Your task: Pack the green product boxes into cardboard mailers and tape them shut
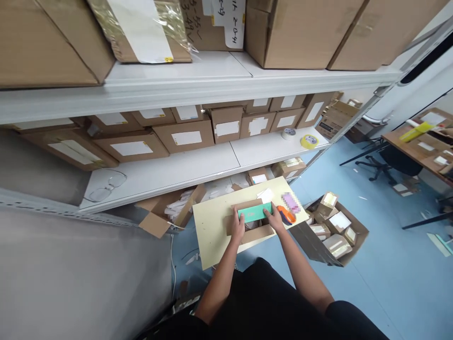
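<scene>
A flat green box (pixel 254 213) is held level between both hands, above an open cardboard box (pixel 260 232) on a pale yellow table (pixel 212 231). My left hand (pixel 238 225) grips its left end, and my right hand (pixel 274 218) grips its right end. The cardboard box's flaps are spread out, and the green box hides part of its inside. Just right of my right hand lies an orange and dark blue tool (pixel 286 215), whose kind I cannot make out. Behind it is a blurred purple item (pixel 290 202). White paper (pixel 265 195) lies behind the green box.
A grey shelf (pixel 198 163) across the front carries labelled cartons (pixel 187 137), tape rolls (pixel 309 141) and glasses (pixel 108 185). An open carton (pixel 177 208) with white packing stands left of the table. On the right, a large carton (pixel 357 231) holds several small parcels.
</scene>
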Action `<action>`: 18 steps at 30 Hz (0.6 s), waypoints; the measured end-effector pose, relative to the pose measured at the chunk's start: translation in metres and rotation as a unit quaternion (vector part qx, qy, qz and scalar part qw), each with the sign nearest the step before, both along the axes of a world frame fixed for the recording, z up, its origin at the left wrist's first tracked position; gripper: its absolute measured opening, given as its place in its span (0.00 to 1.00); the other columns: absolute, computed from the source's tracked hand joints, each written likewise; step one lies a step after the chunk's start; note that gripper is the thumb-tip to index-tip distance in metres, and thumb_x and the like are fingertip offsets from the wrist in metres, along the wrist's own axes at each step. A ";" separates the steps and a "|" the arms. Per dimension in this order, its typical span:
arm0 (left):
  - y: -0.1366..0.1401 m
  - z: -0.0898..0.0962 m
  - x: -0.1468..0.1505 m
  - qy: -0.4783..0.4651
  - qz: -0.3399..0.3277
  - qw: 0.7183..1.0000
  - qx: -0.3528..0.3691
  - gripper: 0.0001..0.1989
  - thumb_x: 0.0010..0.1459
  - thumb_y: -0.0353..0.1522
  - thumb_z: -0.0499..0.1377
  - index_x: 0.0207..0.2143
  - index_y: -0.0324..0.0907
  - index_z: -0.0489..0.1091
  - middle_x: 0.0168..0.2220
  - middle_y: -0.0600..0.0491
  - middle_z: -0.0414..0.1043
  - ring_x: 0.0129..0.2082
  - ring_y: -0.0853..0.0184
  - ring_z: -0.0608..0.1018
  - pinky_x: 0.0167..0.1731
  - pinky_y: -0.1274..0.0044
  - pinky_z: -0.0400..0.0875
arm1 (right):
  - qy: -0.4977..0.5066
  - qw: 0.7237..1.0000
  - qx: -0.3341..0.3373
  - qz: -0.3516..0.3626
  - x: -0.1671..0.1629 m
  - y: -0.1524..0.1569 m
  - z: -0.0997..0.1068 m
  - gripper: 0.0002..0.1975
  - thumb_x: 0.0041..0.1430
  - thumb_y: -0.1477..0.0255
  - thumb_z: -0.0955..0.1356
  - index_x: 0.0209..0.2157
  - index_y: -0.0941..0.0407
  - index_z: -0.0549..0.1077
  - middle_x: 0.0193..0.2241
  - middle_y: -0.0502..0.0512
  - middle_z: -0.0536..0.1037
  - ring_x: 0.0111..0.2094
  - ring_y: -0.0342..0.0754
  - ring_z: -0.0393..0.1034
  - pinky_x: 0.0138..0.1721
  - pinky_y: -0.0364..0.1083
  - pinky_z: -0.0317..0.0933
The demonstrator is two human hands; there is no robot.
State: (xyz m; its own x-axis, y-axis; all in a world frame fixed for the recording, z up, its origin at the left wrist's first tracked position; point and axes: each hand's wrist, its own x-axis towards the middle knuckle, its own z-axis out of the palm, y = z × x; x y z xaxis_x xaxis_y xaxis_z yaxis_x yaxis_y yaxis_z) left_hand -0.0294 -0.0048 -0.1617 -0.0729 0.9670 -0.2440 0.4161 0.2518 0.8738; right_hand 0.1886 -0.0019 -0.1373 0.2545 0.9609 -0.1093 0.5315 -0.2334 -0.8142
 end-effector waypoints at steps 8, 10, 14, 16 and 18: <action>-0.011 -0.018 -0.015 0.133 -0.080 0.988 0.018 0.28 0.63 0.31 0.57 0.66 0.40 0.66 0.70 0.43 0.61 0.73 0.57 0.58 0.72 0.67 0.52 | -0.001 1.000 0.019 -0.004 0.006 -0.007 -0.004 0.36 0.63 0.59 0.66 0.69 0.56 0.62 0.68 0.62 0.67 0.70 0.58 0.58 0.71 0.58 0.52; -0.016 -0.021 -0.017 0.160 -0.117 0.980 -0.018 0.31 0.59 0.30 0.62 0.65 0.38 0.67 0.72 0.41 0.56 0.75 0.52 0.53 0.73 0.65 0.51 | -0.009 1.000 0.021 0.021 0.006 -0.006 -0.005 0.34 0.64 0.61 0.66 0.69 0.55 0.63 0.67 0.61 0.67 0.70 0.57 0.58 0.70 0.58 0.53; -0.027 -0.027 -0.015 0.175 -0.153 0.970 -0.068 0.39 0.52 0.28 0.67 0.67 0.38 0.65 0.76 0.41 0.43 0.76 0.50 0.45 0.72 0.64 0.49 | -0.058 0.994 -0.024 0.094 0.003 -0.004 -0.015 0.31 0.63 0.67 0.66 0.67 0.56 0.66 0.66 0.62 0.69 0.68 0.57 0.61 0.70 0.57 0.55; -0.034 -0.030 -0.013 0.168 -0.161 0.969 -0.082 0.39 0.53 0.29 0.67 0.67 0.39 0.64 0.77 0.42 0.38 0.76 0.52 0.47 0.71 0.68 0.53 | -0.100 0.983 -0.082 0.131 -0.002 -0.005 -0.022 0.31 0.63 0.70 0.67 0.67 0.57 0.65 0.66 0.64 0.69 0.68 0.57 0.62 0.69 0.55 0.56; -0.041 -0.032 -0.011 0.158 -0.168 0.969 -0.090 0.35 0.55 0.30 0.66 0.66 0.39 0.66 0.78 0.44 0.33 0.75 0.55 0.52 0.68 0.72 0.59 | -0.148 0.964 -0.150 0.164 -0.007 -0.008 -0.029 0.33 0.63 0.71 0.67 0.69 0.59 0.63 0.68 0.68 0.66 0.68 0.58 0.63 0.67 0.53 0.58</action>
State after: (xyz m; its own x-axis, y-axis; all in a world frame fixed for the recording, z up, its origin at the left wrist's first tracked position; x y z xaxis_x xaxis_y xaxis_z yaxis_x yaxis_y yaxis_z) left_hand -0.0402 -0.0460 -0.1935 0.1404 0.8931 -0.4274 0.7412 0.1914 0.6434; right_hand 0.1818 -0.0101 -0.1667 0.0053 0.9312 -0.3645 0.8153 -0.2151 -0.5377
